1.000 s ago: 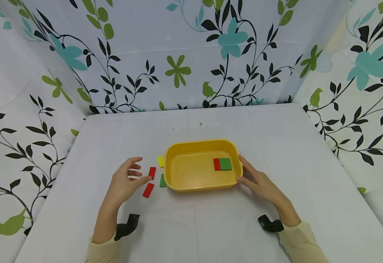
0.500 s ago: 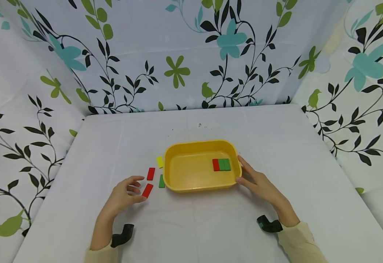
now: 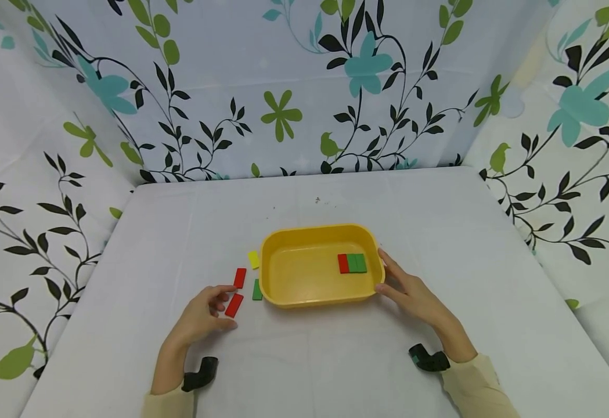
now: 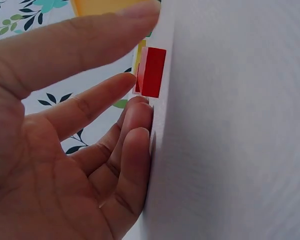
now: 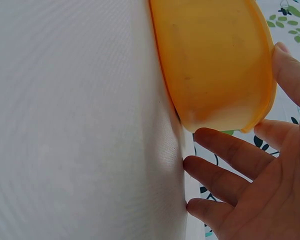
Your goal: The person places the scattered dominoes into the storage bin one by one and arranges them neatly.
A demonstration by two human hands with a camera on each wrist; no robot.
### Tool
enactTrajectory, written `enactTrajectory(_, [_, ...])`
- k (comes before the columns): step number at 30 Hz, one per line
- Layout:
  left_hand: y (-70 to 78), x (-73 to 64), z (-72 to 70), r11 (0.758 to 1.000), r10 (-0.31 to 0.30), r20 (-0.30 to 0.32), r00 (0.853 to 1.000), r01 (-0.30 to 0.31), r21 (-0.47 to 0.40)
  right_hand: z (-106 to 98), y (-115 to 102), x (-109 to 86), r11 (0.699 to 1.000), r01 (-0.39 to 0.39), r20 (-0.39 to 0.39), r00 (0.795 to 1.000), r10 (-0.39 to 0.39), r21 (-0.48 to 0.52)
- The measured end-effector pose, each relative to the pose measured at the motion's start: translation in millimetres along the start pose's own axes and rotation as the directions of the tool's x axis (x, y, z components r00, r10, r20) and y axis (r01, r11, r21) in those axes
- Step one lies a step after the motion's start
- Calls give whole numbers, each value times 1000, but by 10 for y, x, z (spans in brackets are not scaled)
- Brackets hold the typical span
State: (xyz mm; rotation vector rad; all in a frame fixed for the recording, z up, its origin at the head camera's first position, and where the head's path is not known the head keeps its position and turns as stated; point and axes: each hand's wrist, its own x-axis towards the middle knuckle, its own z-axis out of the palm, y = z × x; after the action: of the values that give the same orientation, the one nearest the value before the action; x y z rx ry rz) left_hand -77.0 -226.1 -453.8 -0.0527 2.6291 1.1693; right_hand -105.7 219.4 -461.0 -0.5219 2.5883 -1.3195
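On the white table, left of a yellow tray [image 3: 299,278], lie two red blocks. My left hand [image 3: 202,313] is around the nearer red block [image 3: 234,305], thumb on its near side and index finger beyond it. In the left wrist view the index fingertip is right at that red block [image 4: 153,72], and a gap separates it from the thumb. The farther red block [image 3: 240,277] lies just past the index finger. My right hand [image 3: 414,296] rests thumb and index fingertips, spread apart, against the tray's right end. The other fingers reach down beside the tray's end wall in the right wrist view.
Inside the tray, toward its right end, a red block [image 3: 343,263] and two green blocks [image 3: 357,263] lie side by side. A yellow block [image 3: 253,259] and a green block [image 3: 257,289] sit beside the tray's left wall. Patterned curtains [image 3: 304,87] surround the table.
My left hand has moved toward the near edge, from the farther red block to the nearer one, its thumb now on the block's near side. The right hand stays at the tray.
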Motion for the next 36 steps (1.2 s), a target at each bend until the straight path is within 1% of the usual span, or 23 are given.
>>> enactTrajectory(6, [-29,18,27,998,34,0,999,-34,48,1,-12,-10,1000,11,-6,1000,-11,-1])
enactTrajectory(17, [-44,21,48,994,60,-21,998,-58,96,8,6,-9,1000,-1,-7,1000,1,-3])
enactTrajectory(22, [-51,20,44,993,69,-33,997,-65,101,11,5,-8,1000,-11,-6,1000,11,-5])
enactTrajectory(30, [-82,38,59,994,61,-49,997,-57,94,12,5,-7,1000,-19,-5,1000,18,-8])
enactTrajectory(36, [-117,33,45,995,86,-62,994,-82,62,13,7,-6,1000,-28,-5,1000,27,-9])
